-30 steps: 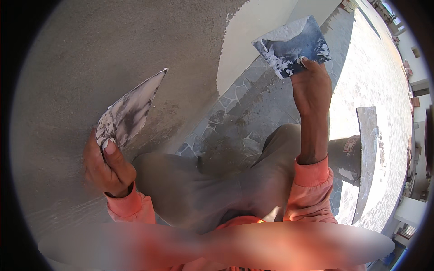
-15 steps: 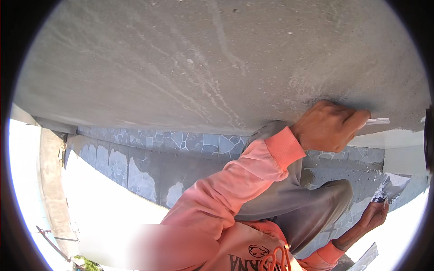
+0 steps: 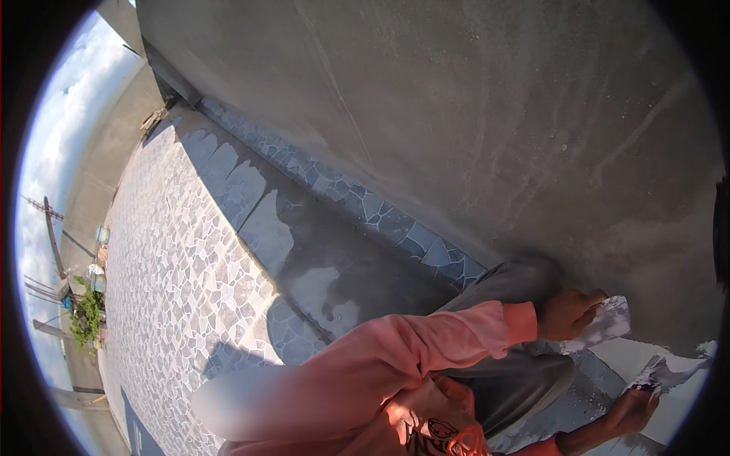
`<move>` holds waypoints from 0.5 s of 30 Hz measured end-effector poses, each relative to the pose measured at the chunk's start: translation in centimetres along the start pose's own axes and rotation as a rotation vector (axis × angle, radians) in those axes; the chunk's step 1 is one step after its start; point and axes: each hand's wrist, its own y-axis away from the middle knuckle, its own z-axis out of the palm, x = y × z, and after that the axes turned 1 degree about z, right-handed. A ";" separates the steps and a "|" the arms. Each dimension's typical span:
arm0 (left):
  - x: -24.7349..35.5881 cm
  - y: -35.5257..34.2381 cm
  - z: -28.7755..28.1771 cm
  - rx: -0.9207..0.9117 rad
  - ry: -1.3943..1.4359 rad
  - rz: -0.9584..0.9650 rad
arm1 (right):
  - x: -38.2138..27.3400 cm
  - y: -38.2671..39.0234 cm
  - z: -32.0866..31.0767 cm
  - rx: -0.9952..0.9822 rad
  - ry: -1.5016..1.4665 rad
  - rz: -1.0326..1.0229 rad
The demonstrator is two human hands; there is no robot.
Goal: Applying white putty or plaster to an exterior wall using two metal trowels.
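My left hand [image 3: 564,313] is closed around a flat scraper [image 3: 606,325] whose broad face is smeared with white putty. It is beside my bent knee, in front of the grey plastered wall [image 3: 487,114]. Lower and further right, my right hand [image 3: 633,410] grips a putty knife [image 3: 663,372] by its dark handle. White paste covers part of the knife's blade, which is near the scraper but apart from it. Behind the two tools, a whitish coated strip [image 3: 627,357] shows low on the wall.
A ledge of blue-grey stone-pattern tile [image 3: 380,216] runs along the wall's foot. Beside it, the tiled floor [image 3: 182,281] has dark wet-looking patches [image 3: 342,258]. My grey-trousered leg [image 3: 532,384] is folded close to the wall. Plants [image 3: 90,308] stand at the far left.
The view has swung, showing more floor on the left. My left hand has come away from the wall, down toward the putty knife, turning its scraper's face into view. Both tools remain held.
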 end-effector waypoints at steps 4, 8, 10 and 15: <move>0.9 0.2 -0.9 0.172 0.053 -0.070 | 2.5 -3.4 5.0 0.450 0.094 -0.094; 5.3 0.7 -2.2 0.261 0.102 -0.154 | 2.8 -5.8 9.2 0.343 0.179 0.032; 8.0 0.9 -3.1 0.246 0.196 -0.346 | 2.1 -6.3 12.6 0.381 0.295 0.188; 19.5 2.6 -9.1 0.304 0.154 -0.643 | 1.5 -7.6 23.3 0.256 0.403 0.549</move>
